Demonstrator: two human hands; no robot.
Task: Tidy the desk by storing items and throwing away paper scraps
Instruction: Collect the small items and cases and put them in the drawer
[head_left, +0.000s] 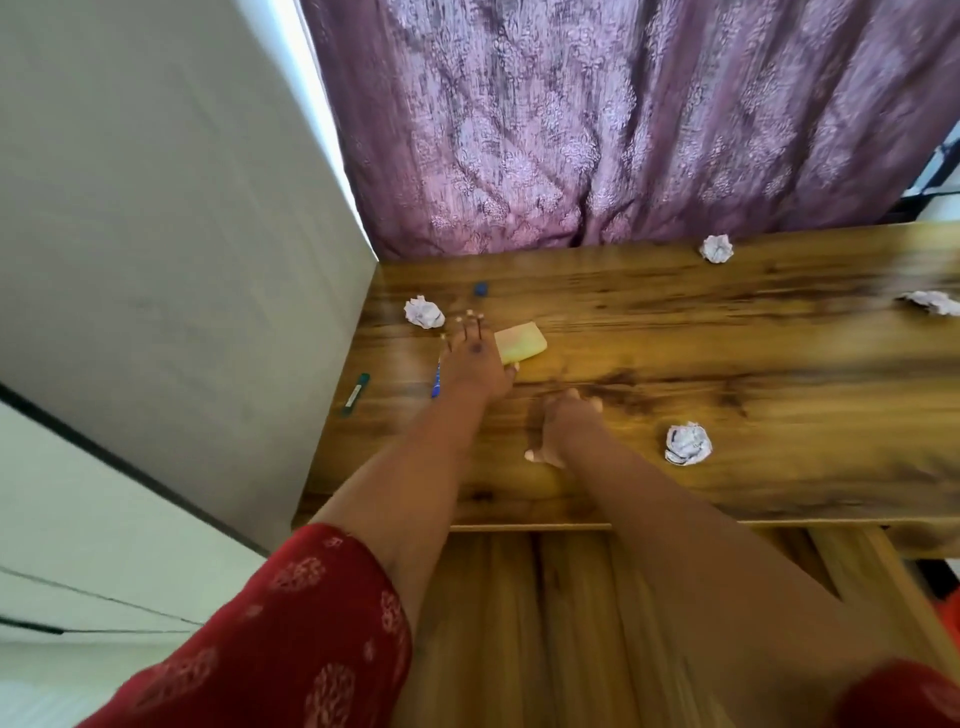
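4 paper balls (425, 312) lie loose on the desk (675, 332), left hand (475, 366) spread flat beside a yellow pad (520, 342), right hand (566, 422) seemingly curled, grip unclear.

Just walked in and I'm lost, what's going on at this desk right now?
A person in red sleeves is reaching over a wooden desk. The left hand lies with straight fingers by a yellow sticky-note pad, over a blue pen. The right hand hovers nearby, holding nothing visible. Four crumpled paper balls and a green marker lie on the desk.
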